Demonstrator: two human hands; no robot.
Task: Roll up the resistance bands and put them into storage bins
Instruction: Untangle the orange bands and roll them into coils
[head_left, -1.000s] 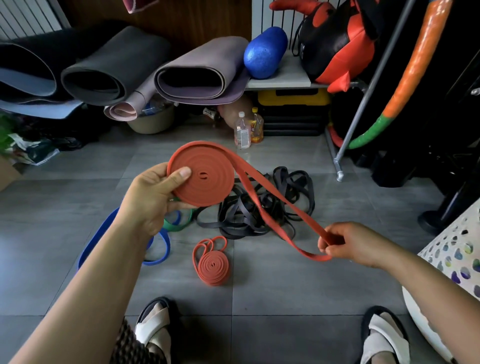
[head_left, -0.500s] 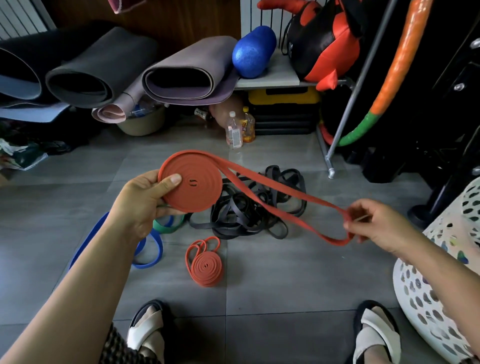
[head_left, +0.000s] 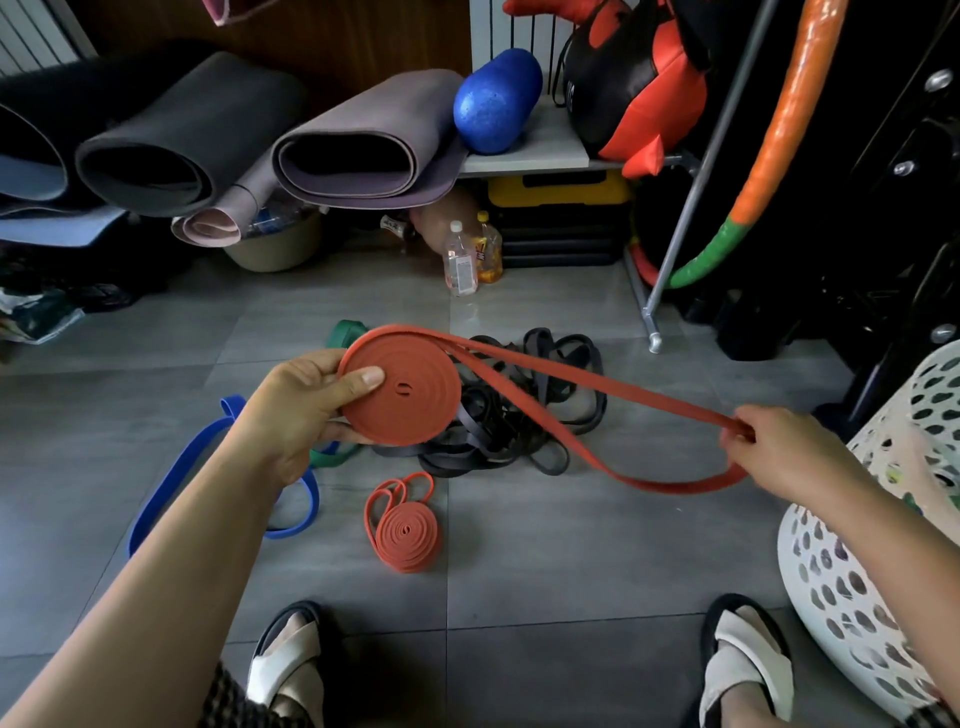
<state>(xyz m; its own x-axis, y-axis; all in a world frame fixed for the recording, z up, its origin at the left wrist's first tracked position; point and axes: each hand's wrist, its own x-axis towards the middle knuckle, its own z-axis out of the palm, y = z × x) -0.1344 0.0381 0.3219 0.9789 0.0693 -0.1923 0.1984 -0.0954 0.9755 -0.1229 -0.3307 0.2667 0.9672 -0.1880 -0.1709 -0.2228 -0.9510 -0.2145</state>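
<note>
**A:** What is the left hand doing?

**B:** The left hand (head_left: 306, 410) grips a half-rolled orange band (head_left: 402, 392). The thumb is pressed flat on the face of the coil and the fingers are curled behind it.

**A:** And the right?

**B:** The right hand (head_left: 779, 452) is closed in a pinch on the loose tail (head_left: 597, 383) of that same band, at the far end of its loop. Two strands run from the top of the coil across to it, and the lower one sags.

**A:** Where is the band, then?

**B:** It is held in the air between both hands, above the floor (head_left: 571, 571), with a tangled pile of black bands (head_left: 498, 441) beneath it.

**A:** Are there other bands?

**B:** A second orange band (head_left: 408, 535), already rolled, lies on the floor near the person's feet. A blue band (head_left: 171, 483) lies unrolled under the left forearm. A green band (head_left: 345, 332) shows from behind the left hand and the coil.

**A:** And a bin?

**B:** A white perforated basket (head_left: 852, 561) stands at the right, just beside the right forearm. I cannot tell what is in it.
</note>
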